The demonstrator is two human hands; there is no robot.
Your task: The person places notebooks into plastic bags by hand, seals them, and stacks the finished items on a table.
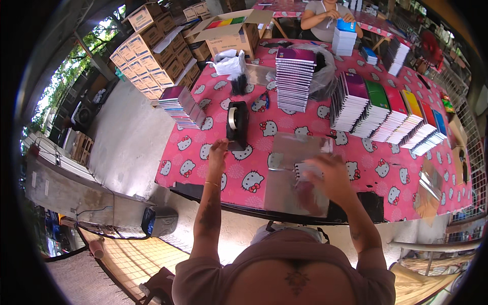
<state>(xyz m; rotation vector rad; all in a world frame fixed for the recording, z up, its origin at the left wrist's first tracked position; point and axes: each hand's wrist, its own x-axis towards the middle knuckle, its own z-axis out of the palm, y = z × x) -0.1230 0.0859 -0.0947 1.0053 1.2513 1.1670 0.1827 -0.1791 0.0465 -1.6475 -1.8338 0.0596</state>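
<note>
My left hand [218, 149] is closed in a pinch beside the cutting end of a black tape dispenser [238, 133]; what its fingers hold is too small to tell. The dispenser carries a roll of tape [232, 118]. My right hand [331, 178], smeared by motion, has its fingers apart above a spiral notebook [301, 171], which it partly hides. Clear plastic sheets [279, 189] lie around and under the notebook at the table's near edge. Blue-handled scissors [262, 100] rest farther back.
A tall stack of purple notebooks [295, 76] stands mid-table. Several coloured notebook stacks [376, 112] line the right; another stack [182, 107] is at the left edge. Cartons [147, 66] are piled back left, near an open carton [234, 43]. A person [325, 25] sits across the table.
</note>
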